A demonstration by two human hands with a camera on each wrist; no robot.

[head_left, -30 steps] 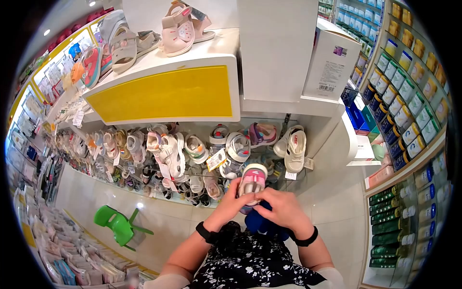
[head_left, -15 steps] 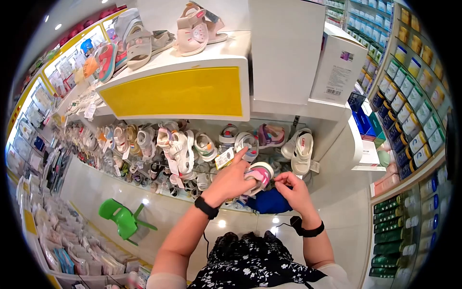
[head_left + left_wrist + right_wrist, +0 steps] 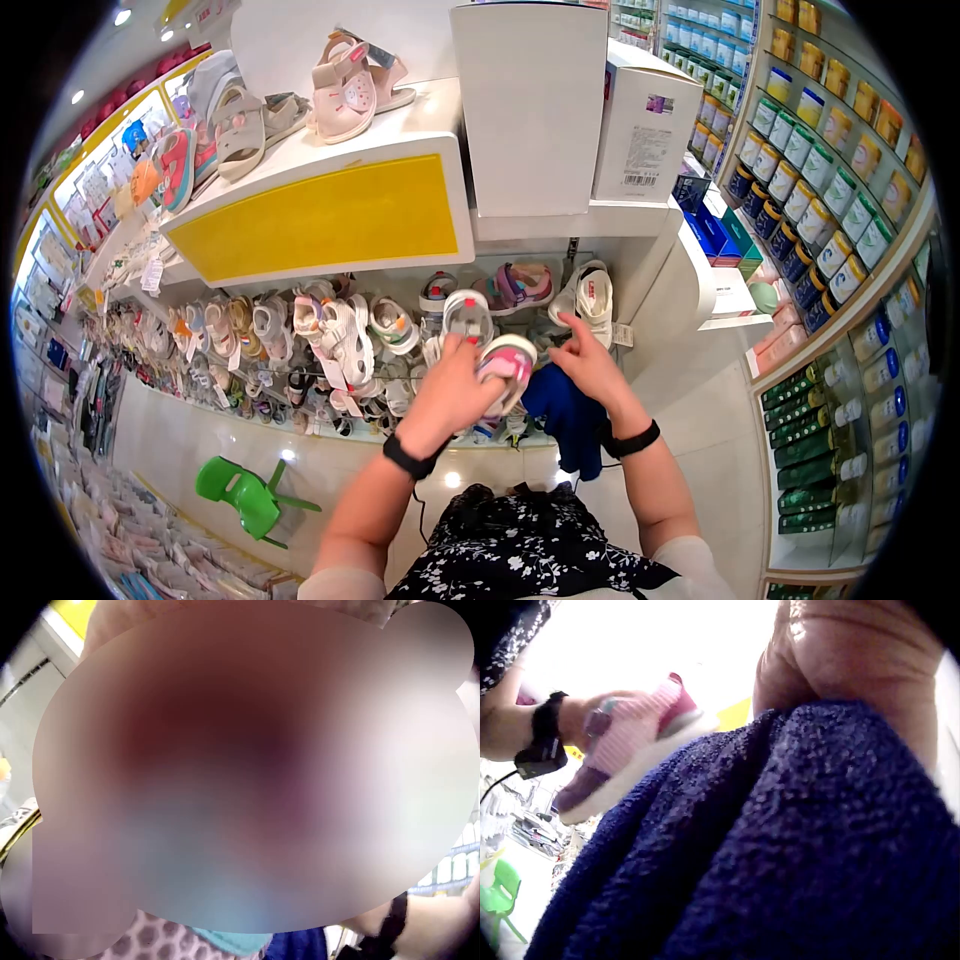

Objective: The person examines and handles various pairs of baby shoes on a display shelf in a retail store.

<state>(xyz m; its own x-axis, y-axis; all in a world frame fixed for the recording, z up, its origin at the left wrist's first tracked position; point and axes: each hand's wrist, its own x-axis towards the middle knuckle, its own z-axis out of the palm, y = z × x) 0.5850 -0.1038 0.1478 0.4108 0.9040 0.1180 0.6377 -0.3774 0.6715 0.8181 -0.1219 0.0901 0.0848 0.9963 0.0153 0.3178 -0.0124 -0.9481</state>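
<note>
In the head view, my left hand (image 3: 450,395) grips a small pink and white child's shoe (image 3: 512,366). Its fingers reach over toward a grey sandal (image 3: 467,318) on the shelf. My right hand (image 3: 592,372) holds a dark blue cloth (image 3: 560,410) that hangs down beside the shoe, with the index finger stretched out. The right wrist view shows the fuzzy cloth (image 3: 765,847) filling the foreground below the right hand (image 3: 847,660), and the striped side of the shoe (image 3: 634,739) beyond it. Most of the left wrist view is blurred; a dimpled pink surface (image 3: 154,937) shows at its bottom.
Rows of children's shoes (image 3: 350,335) line the lower shelf, with cream shoes (image 3: 592,300) at its right end. Above is a white counter with a yellow panel (image 3: 320,220). A green chair (image 3: 245,495) stands at left on the floor; shelves of cans (image 3: 830,210) rise at right.
Both hands were together at the shoe; now they are apart. The left hand has carried the shoe slightly left, and the blue cloth now hangs longer from the right hand.
</note>
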